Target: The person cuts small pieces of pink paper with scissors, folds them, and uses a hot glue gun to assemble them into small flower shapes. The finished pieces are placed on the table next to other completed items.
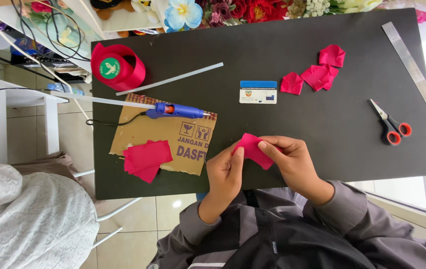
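At lower centre of the frame, the left hand (pixel 225 174) and right hand (pixel 292 162) pinch a folded square of pink ribbon fabric (pixel 254 149) between thumbs and fingertips, above the black tabletop (pixel 322 124), right of the blue glue gun (pixel 178 110).

The pink ribbon piece (pixel 254 150) looks like smooth cloth, the bench (pixel 322 129) is flat matt black, and the cardboard (pixel 173 137) is rough brown.

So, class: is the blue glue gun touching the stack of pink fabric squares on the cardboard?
Apart. The head view shows bare cardboard between the glue gun and the pink fabric squares.
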